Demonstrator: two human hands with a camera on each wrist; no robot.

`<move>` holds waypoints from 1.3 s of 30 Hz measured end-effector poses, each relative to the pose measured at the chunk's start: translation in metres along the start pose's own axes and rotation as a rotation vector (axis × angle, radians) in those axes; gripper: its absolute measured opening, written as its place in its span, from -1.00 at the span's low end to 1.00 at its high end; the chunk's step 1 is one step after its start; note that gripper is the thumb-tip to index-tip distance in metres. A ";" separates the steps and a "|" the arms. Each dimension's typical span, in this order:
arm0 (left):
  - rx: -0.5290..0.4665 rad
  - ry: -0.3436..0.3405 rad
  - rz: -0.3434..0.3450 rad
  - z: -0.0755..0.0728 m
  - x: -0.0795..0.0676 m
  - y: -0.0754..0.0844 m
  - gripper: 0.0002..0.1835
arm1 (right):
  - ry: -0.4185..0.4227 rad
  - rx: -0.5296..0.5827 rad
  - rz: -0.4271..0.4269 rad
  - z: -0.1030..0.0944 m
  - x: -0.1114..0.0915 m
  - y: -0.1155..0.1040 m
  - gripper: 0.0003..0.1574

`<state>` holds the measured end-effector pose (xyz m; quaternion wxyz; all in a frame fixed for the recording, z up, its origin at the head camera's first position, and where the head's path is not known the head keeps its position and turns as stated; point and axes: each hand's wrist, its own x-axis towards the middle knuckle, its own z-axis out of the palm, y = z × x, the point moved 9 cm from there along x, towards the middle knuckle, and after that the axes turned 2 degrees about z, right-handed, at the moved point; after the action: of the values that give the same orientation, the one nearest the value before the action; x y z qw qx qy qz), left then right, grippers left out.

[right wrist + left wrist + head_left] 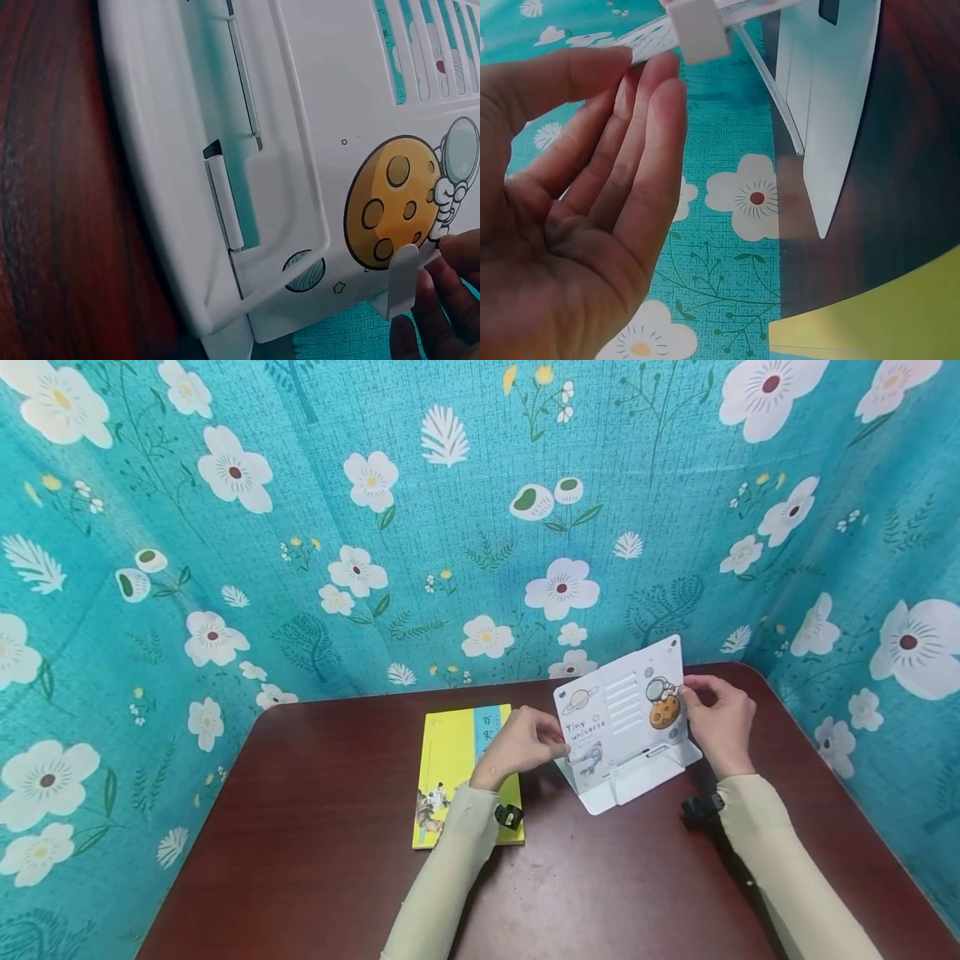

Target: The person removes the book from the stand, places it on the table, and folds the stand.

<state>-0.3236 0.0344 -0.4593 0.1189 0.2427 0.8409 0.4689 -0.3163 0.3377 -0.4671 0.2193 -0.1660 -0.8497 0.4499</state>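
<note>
A white book stand (627,745) with "Tiny universe" lettering, a planet and an astronaut print stands tilted back on its base plate (637,785). My left hand (521,745) pinches the panel's left edge between thumb and fingertips, beside a small white clip (699,31) in the left wrist view. At the opposite edge, my right hand (720,720) grips the panel near the orange moon print (391,202), thumb in front and fingers behind. Another white clip (403,279) sticks out there. In the right wrist view the panel's slots (401,67) show the curtain through them.
A yellow book (442,752) with a blue strip lies flat on the dark red wooden table (315,827), partly under my left forearm. Behind and along both sides hangs a turquoise flowered curtain (465,527), close to the table's back edge.
</note>
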 end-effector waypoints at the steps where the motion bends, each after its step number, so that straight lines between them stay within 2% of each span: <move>1: -0.006 -0.012 -0.006 0.001 0.000 0.000 -0.91 | 0.002 -0.004 -0.006 0.000 -0.001 0.000 -0.59; 5: -0.034 -0.055 -0.014 0.006 -0.001 0.001 -0.88 | -0.014 -0.016 -0.033 0.002 -0.003 -0.003 -0.57; 11: -0.048 -0.122 0.030 0.016 -0.002 0.007 -0.83 | -0.046 -0.029 -0.090 0.006 -0.006 -0.011 -0.54; 23: 0.019 -0.182 0.079 0.039 -0.005 0.027 -0.80 | -0.145 -0.098 -0.233 0.020 -0.013 -0.031 -0.43; 33: 0.152 -0.201 0.152 0.053 -0.007 0.042 -0.82 | -0.218 -0.128 -0.352 0.035 -0.018 -0.040 -0.40; 39: 0.185 -0.170 0.208 0.057 -0.008 0.049 -0.79 | -0.258 -0.079 -0.393 0.041 -0.022 -0.050 -0.40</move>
<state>-0.2782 0.0935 -0.4480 0.1176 0.3770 0.8377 0.3771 -0.3236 0.2715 -0.4506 0.1859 0.0530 -0.9035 0.3825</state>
